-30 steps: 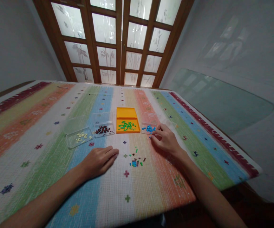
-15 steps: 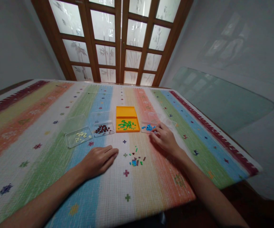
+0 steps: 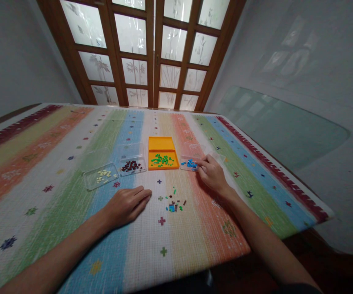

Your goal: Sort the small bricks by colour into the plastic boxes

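My left hand [image 3: 126, 205] lies flat on the striped cloth, fingers stretched out and together, holding nothing. My right hand [image 3: 211, 174] reaches to the clear box of blue pieces [image 3: 189, 164], its fingertips pinched at the box's right edge; what they hold is too small to see. Between the hands lies a small loose pile of mixed coloured pieces [image 3: 174, 203]. Behind it an orange box [image 3: 162, 144] holds green pieces. Left of that stand a clear box of dark pieces [image 3: 132, 166] and a clear box of pale yellow pieces [image 3: 100, 176].
The table [image 3: 56, 134] carries a striped woven cloth; its right edge [image 3: 274, 163] and near edge fall away to a dark floor. Wooden glazed doors [image 3: 152, 53] stand behind the table. A glass sheet [image 3: 280, 126] leans against the right wall.
My right hand has moved slightly forward, up to the edge of the blue pieces' box. The left hand has stayed still.
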`<state>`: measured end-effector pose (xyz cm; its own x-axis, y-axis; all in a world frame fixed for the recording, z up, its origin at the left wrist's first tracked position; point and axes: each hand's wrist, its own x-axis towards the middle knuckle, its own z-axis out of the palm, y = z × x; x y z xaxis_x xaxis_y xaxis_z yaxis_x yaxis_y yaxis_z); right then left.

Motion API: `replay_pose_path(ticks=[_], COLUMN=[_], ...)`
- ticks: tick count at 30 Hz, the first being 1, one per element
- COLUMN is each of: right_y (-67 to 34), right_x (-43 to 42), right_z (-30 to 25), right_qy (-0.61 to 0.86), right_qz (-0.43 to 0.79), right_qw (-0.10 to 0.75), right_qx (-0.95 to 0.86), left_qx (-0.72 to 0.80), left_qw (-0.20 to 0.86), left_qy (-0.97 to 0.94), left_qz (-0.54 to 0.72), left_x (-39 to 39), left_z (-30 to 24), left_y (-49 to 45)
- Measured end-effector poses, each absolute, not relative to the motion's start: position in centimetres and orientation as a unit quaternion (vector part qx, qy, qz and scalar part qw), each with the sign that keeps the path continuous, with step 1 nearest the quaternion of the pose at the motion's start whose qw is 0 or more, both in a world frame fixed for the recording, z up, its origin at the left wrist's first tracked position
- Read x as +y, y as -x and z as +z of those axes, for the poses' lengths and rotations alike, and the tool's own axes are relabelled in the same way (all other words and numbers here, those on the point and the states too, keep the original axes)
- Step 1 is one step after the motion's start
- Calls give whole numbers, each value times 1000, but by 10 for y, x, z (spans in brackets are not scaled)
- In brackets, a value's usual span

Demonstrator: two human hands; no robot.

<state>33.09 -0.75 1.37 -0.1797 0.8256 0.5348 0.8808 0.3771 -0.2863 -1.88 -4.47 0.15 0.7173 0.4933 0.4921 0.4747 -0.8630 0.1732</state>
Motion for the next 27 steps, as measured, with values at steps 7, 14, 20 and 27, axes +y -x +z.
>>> replay_pose_path(ticks=[7,14,20,27], right_y=[-323,-314,-308,-307], right_x=[-21,-32,-33,-32], right_z=[21,30,34,29], right_qy=[471,454,458,453], right_qz=[65,86,68,38], right_qw=[225,87,46,27], right_qx=[-850,-883,-885,-890], left_qx=[264,265,276,286], left_qw=[44,77,108,160], left_qy=[-920,-917,-917,-922], left_qz=[285,287,267,206], left_x=[-46,-50,-54,-46], left_z=[4,6,9,18], left_y=[12,10,8,-10])
